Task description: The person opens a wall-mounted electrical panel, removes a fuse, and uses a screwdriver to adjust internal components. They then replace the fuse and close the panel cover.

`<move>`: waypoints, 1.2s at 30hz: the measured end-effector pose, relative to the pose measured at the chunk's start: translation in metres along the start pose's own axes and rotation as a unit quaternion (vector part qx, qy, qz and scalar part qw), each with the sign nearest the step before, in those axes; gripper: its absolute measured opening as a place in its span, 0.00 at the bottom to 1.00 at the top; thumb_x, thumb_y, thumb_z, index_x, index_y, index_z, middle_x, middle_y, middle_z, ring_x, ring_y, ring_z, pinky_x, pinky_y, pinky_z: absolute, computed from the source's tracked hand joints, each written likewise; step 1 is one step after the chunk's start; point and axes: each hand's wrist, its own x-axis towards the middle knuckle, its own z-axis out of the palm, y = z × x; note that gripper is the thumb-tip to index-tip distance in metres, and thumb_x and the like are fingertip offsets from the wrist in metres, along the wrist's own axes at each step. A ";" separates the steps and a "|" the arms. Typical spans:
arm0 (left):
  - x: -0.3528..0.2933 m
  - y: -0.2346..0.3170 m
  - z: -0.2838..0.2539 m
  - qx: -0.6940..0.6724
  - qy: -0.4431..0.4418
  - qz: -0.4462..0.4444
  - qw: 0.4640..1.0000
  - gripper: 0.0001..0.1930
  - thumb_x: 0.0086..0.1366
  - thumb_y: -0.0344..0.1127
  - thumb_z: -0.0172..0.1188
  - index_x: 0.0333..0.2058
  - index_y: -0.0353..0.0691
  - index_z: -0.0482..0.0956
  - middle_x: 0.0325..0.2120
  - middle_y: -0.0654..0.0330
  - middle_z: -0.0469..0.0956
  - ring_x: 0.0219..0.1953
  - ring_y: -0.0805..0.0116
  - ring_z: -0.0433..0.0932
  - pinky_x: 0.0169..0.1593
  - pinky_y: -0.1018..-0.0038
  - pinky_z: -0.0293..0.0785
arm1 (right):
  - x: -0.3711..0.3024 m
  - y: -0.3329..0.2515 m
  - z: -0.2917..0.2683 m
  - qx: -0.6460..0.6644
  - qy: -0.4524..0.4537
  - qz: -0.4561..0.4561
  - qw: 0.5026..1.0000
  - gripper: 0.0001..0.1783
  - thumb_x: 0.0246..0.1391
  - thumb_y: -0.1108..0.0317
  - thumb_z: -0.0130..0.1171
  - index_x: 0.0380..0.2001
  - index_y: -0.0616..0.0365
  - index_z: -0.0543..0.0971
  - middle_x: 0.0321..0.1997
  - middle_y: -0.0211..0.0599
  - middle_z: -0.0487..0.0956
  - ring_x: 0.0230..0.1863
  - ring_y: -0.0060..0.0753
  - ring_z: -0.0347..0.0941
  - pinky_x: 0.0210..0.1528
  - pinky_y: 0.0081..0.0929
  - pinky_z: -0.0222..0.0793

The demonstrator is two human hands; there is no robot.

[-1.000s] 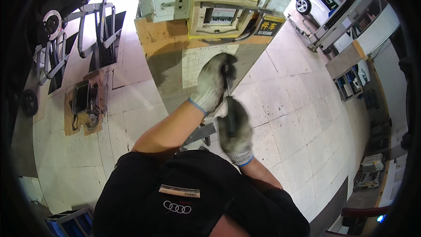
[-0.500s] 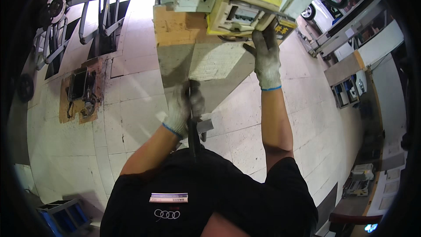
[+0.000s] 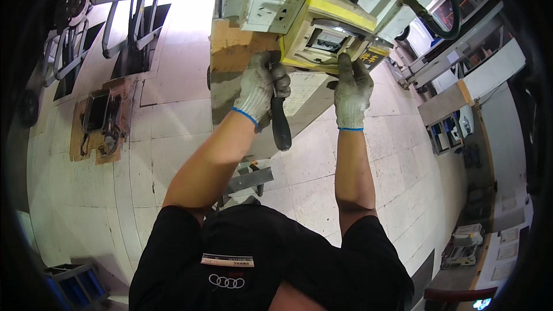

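My left hand (image 3: 260, 89), in a whitish, dirty knit glove with a blue cuff, is closed around a tool with a black handle (image 3: 280, 125). The handle sticks out below the fist; the tool's other end is hidden. Just beyond is a cream electrical box (image 3: 299, 37) edged with yellow tape, its front window showing switches inside. At the box's lower right edge rests my right hand (image 3: 352, 95), gloved alike, its fingers stretched upward and no object visible in them. A white socket panel (image 3: 271, 12) adjoins the box on the left.
A green-black hose (image 3: 452, 17) hangs at the upper right. On the floor to the left, a dark metal part (image 3: 99, 112) lies on brown cardboard, with lift arms (image 3: 132, 23) beyond. A grey metal bracket (image 3: 250, 179) shows by my body. A blue-sided bin (image 3: 75, 285) stands lower left.
My left hand has moved up and forward with the black-handled tool to beside the box. My right hand stays at the box's lower edge, slightly lower. The box now appears nearer.
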 end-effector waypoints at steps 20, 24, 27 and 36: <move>0.014 0.000 -0.020 -0.013 -0.099 -0.023 0.995 0.16 0.74 0.52 0.48 0.29 0.52 0.68 0.14 0.72 0.57 0.14 0.74 0.54 0.18 0.74 0.51 | 0.075 -0.075 -0.027 -0.255 -0.155 -0.287 0.910 0.44 0.36 0.79 0.80 0.62 0.49 0.76 0.59 0.40 0.77 0.61 0.41 0.77 0.65 0.36 0.78; 0.020 0.004 -0.024 -0.016 -0.092 -0.046 0.995 0.18 0.73 0.55 0.48 0.27 0.52 0.68 0.15 0.73 0.58 0.15 0.74 0.55 0.19 0.73 0.53 | 0.070 -0.076 -0.027 -0.250 -0.151 -0.318 0.902 0.43 0.37 0.78 0.81 0.61 0.54 0.76 0.58 0.38 0.76 0.59 0.38 0.78 0.62 0.33 0.79; 0.025 0.007 -0.029 0.007 -0.104 -0.045 0.994 0.19 0.73 0.56 0.49 0.26 0.53 0.67 0.15 0.74 0.57 0.15 0.74 0.55 0.19 0.73 0.53 | 0.065 -0.076 -0.027 -0.269 -0.138 -0.327 0.896 0.42 0.38 0.78 0.80 0.61 0.53 0.76 0.58 0.39 0.76 0.58 0.40 0.78 0.62 0.34 0.79; 0.007 0.007 -0.026 0.111 -0.060 0.003 0.992 0.22 0.74 0.60 0.46 0.24 0.55 0.65 0.14 0.72 0.55 0.14 0.73 0.54 0.20 0.72 0.52 | 0.085 -0.078 -0.032 -0.236 -0.214 -0.298 0.900 0.40 0.40 0.80 0.78 0.60 0.57 0.74 0.60 0.38 0.79 0.62 0.37 0.77 0.63 0.34 0.77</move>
